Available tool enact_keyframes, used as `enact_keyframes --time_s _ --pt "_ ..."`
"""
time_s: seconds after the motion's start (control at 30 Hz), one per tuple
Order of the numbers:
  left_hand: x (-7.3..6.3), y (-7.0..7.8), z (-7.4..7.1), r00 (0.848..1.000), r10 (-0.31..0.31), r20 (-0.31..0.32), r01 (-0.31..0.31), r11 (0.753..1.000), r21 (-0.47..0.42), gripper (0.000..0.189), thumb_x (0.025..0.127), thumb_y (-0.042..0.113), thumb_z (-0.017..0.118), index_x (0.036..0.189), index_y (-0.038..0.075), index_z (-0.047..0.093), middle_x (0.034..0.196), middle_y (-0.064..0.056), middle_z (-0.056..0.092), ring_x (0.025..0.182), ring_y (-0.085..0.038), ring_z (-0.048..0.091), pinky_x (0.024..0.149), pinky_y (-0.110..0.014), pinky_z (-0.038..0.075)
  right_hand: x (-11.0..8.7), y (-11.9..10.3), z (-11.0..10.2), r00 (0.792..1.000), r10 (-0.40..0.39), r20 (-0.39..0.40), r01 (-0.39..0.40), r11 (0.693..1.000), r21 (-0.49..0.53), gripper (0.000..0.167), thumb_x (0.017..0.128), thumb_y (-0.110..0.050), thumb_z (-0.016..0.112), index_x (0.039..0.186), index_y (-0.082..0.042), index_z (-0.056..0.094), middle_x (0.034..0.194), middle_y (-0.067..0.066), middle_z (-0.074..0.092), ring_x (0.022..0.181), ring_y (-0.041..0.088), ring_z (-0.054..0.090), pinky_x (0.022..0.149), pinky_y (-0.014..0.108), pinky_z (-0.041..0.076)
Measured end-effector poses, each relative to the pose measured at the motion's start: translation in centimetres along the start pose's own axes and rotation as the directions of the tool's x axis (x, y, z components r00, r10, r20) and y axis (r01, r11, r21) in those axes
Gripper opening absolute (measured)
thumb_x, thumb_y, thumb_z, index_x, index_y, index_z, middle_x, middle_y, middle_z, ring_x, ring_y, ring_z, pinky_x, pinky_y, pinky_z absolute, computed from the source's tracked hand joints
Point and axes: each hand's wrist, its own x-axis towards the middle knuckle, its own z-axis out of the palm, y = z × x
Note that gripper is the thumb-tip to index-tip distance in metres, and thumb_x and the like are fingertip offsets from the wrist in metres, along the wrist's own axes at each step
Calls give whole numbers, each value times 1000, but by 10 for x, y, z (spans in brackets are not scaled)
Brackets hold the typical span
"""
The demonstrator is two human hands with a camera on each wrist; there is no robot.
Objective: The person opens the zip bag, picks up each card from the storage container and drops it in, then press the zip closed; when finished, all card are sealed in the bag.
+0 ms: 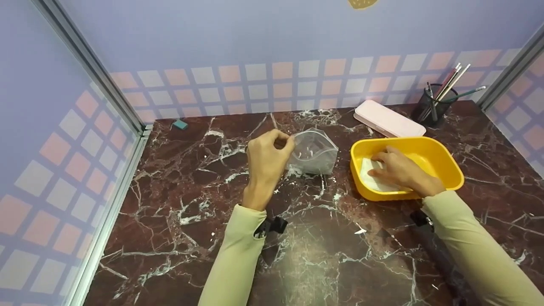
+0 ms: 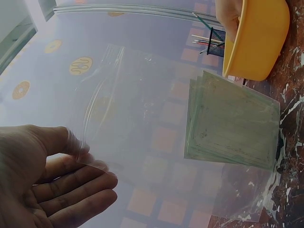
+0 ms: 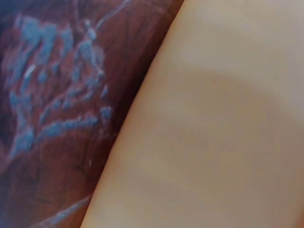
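Note:
My left hand [image 1: 268, 159] pinches the upper edge of a clear zip bag [image 1: 316, 155] between thumb and fingertips. The bag's mouth gapes in the head view. In the left wrist view, several flat grey-green sheets [image 2: 232, 123] show low in the bag, overlapping each other. Over on the right, my right hand [image 1: 401, 170] reaches down into a yellow basin [image 1: 450, 174]. Its thumb and fingers are spread over a flat white stack or packet [image 1: 374, 176] at the basin's left side. A blurred tan surface fills most of the right wrist view, and the right hand is not seen there.
Behind the basin lies a pink case [image 1: 386, 118]. A black mesh holder [image 1: 433, 106] with pencils stands at the back right. A small teal block [image 1: 180, 124] sits at the back left. Patterned panels border the marbled table [image 1: 178, 250].

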Motion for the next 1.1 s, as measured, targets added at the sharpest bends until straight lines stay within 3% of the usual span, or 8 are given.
enact_keyframes --time_s 0.13,0.37,0.7,0.93,1.1 --pt "0 0 0 1000 -3 3 4 1000 -2 11 90 8 82 81 3 77 76 -6 77 63 -18 72 64 -30 61 0 1 1 999 -22 -25 22 1000 0 31 91 -8 81 112 11 67 106 27 60 96 41 56 88 56 49" --pt "1 1 0 1000 -13 1 13 1000 8 11 90 9 81 81 5 78 76 -5 77 63 -17 72 65 -31 61 -2 -1 1 998 20 -58 -19 1000 8 37 91 -9 83 114 11 62 108 27 60 96 41 58 88 57 52" --pt "1 1 -1 1000 -8 -10 8 1000 14 11 89 9 83 81 4 77 76 -6 77 63 -19 72 65 -33 61 -1 -6 -4 992 7 -126 -14 999 -53 35 91 -9 84 111 7 60 105 26 65 94 42 62 84 59 54" --pt "1 0 0 1000 18 -24 -17 1000 20 10 88 7 83 81 3 77 76 -7 77 63 -21 72 65 -34 61 1 -14 -22 991 -43 -127 44 999 4 12 95 0 77 104 5 71 93 17 74 82 32 67 74 48 56" --pt "1 0 0 1000 13 -23 -13 1000 13 10 89 7 83 81 3 77 76 -7 77 63 -20 72 64 -33 61 1 -24 -36 988 -63 -142 72 996 60 15 96 4 74 110 8 73 93 18 76 83 31 71 70 31 55"
